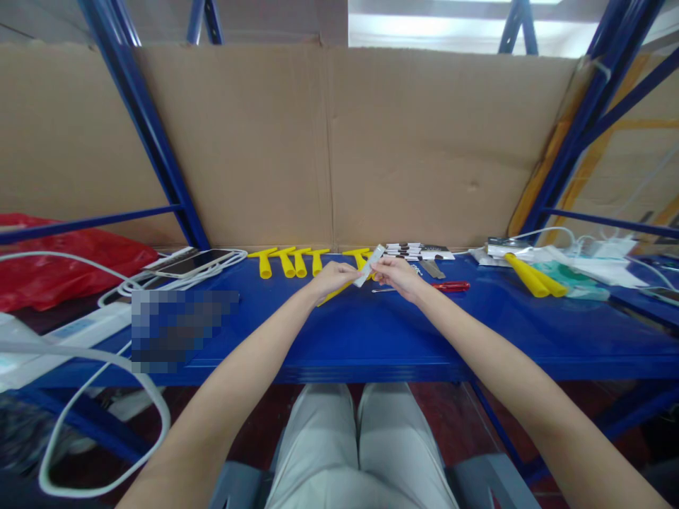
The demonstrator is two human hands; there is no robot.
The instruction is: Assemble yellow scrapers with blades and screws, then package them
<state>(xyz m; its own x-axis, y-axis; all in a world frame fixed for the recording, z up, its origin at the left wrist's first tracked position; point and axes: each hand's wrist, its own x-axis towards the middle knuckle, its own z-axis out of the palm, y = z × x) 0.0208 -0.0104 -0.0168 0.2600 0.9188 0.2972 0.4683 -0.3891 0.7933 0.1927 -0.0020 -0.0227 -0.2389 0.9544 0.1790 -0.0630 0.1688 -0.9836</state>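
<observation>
Over the middle of the blue table, a small whitish strip (pixel 370 266) is held at a slant between my two hands. My left hand (pixel 336 277) is closed, its fingertips at the strip's left side. From the right, my right hand (pixel 397 274) pinches the same strip. A thin yellow piece (pixel 334 295) extends below my left fingers; whether they grip it too is unclear. Behind the hands stand yellow T-shaped parts (pixel 287 262). A red-handled screwdriver (pixel 450 286) lies right of my right hand, its shaft passing beneath it.
Black-and-white packets (pixel 416 252) and a grey blade-like piece (pixel 432 269) lie behind. At left are a red bag (pixel 68 261), a tablet (pixel 194 263) and white cables. More yellow parts (pixel 533 276) lie at right by a green bag (pixel 576 281). Cardboard (pixel 238 141) backs the table (pixel 329 346).
</observation>
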